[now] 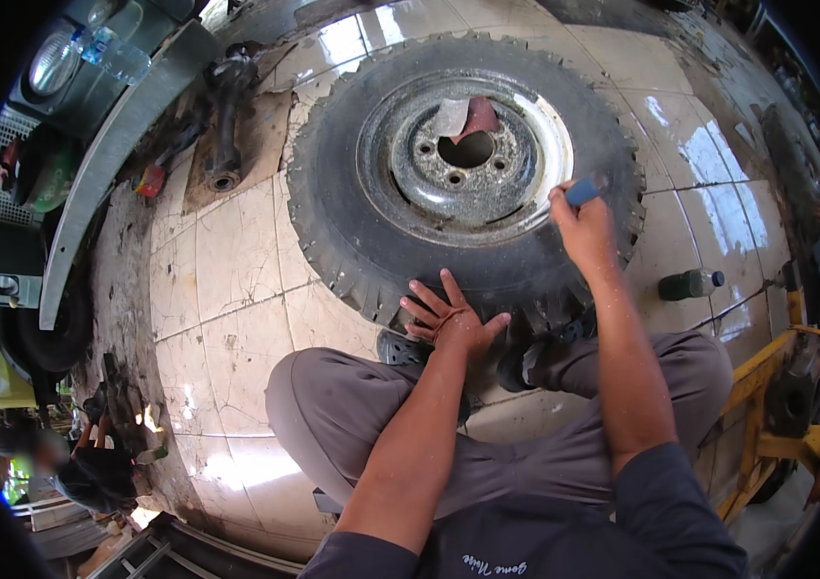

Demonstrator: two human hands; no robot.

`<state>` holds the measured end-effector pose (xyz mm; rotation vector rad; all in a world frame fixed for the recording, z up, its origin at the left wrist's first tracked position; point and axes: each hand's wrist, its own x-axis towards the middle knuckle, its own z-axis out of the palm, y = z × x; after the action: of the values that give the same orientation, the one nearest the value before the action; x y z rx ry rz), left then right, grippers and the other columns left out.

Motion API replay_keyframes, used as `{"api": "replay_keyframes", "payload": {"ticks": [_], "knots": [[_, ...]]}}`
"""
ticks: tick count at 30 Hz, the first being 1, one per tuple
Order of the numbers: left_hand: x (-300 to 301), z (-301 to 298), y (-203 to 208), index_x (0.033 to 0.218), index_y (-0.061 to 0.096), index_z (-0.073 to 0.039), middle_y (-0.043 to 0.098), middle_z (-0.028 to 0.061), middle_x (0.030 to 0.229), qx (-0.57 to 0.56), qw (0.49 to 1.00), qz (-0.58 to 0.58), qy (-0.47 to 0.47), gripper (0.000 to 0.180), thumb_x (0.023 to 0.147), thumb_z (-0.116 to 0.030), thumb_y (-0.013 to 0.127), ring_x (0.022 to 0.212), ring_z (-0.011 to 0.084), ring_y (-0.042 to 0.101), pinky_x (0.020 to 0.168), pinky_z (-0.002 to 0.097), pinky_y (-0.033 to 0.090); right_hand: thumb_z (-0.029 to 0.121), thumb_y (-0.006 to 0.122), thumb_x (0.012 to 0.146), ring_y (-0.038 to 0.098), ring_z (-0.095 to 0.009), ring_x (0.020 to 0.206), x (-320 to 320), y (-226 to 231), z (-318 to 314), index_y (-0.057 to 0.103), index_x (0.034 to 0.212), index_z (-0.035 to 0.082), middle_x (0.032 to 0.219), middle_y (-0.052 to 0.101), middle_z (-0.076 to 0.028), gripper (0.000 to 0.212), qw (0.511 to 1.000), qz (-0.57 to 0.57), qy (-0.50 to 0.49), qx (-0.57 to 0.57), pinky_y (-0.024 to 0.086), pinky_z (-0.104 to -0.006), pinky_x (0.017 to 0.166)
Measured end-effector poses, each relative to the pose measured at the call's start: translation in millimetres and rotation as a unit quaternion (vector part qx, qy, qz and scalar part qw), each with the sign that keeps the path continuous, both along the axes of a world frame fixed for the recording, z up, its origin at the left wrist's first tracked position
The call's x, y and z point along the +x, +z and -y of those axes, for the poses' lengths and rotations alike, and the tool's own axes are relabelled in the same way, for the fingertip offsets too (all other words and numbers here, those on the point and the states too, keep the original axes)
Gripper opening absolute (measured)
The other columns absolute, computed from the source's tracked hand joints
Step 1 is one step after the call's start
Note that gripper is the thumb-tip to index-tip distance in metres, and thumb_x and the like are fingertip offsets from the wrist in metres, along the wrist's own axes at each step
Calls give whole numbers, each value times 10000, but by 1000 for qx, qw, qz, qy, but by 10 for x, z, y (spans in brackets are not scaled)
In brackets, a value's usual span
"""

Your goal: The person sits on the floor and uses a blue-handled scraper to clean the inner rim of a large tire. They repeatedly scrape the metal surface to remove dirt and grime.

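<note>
A wheel lies flat on the floor before me, with a black, chunky-treaded tyre [342, 193] around a worn metal rim [400, 183]. The rim's right side looks bright and pale; the rest is speckled and dull. Pinched in my right hand [583, 224] is a blue-handled tool [582, 192], its thin end against the rim's lower right edge; its exact kind is unclear. My left hand [450, 320] rests with fingers spread on the tyre's near edge and holds nothing. Two folded pieces of sandpaper, one reddish [480, 118] and one grey [450, 119], lie by the hub hole.
A dark green bottle [688, 284] lies on the tiles at right, near a yellow metal frame [752, 386]. A rusty axle-like part [226, 121] sits at far left beside a vehicle's grey bumper [106, 154]. Another person [96, 473] is at lower left.
</note>
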<state>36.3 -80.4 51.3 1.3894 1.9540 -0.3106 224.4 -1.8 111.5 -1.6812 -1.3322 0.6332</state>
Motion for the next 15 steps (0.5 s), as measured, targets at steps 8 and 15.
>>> {"api": "replay_keyframes", "payload": {"ticks": [8, 15], "knots": [[57, -72, 42, 1483, -256, -134, -351, 344, 1447, -2, 1000, -3, -9, 1408, 651, -747, 701, 1327, 576, -297, 1058, 719, -18, 241, 617, 916, 621, -170, 663, 57, -53, -109, 652, 954, -5, 718, 654, -85, 251, 997, 63, 2, -37, 476, -314, 656], [0, 13, -46, 1491, -239, -131, -341, 341, 1455, 4, 1000, -9, -4, 1403, 650, -751, 699, 1329, 574, -296, 1055, 723, -15, 281, 615, 905, 661, -337, 795, -111, 182, -49, 639, 967, -9, 787, 669, -192, 298, 998, 49, 34, 10, 498, -395, 694]]}}
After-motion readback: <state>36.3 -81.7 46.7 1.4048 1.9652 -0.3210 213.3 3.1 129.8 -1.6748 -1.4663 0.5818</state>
